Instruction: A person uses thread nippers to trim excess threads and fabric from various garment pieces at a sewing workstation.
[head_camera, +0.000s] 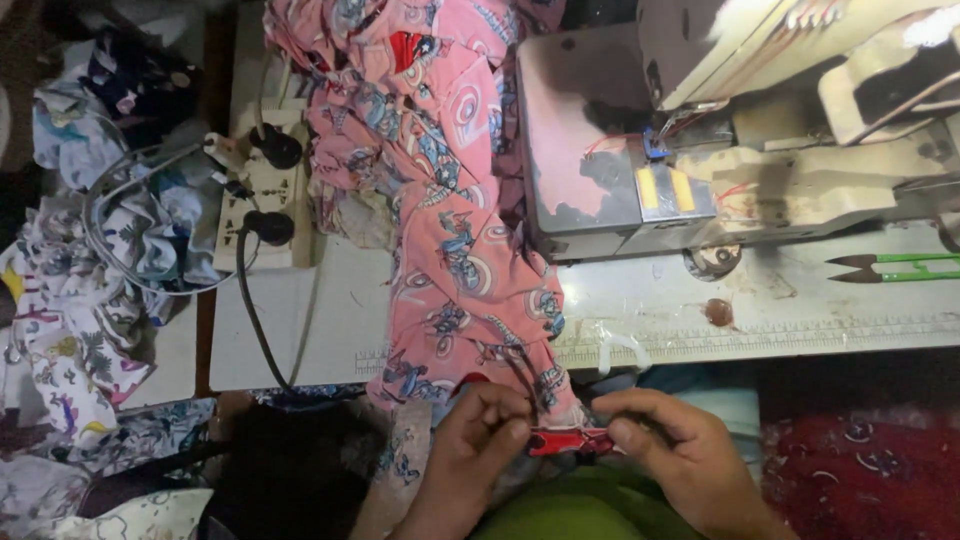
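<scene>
My left hand (478, 425) and right hand (668, 440) both pinch the red strip (568, 441) at the table (800, 320) edge, below the pink cloth (455, 250). It looks light and floppy (likely slippery), so I grip close at its ends.

Tailoring workshop: sewing machine (760, 130), fabric heaps (90, 290)

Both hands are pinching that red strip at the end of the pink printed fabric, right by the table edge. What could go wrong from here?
1. The pink printed fabric trails up against the sewing machine; pulling the red strip could snag it there.
2. It also lies beside the power strip and its black cable, so a tug might drag a plug.
3. The left hand and right hand work in dim light, so a misaligned edge seems likely.
</scene>
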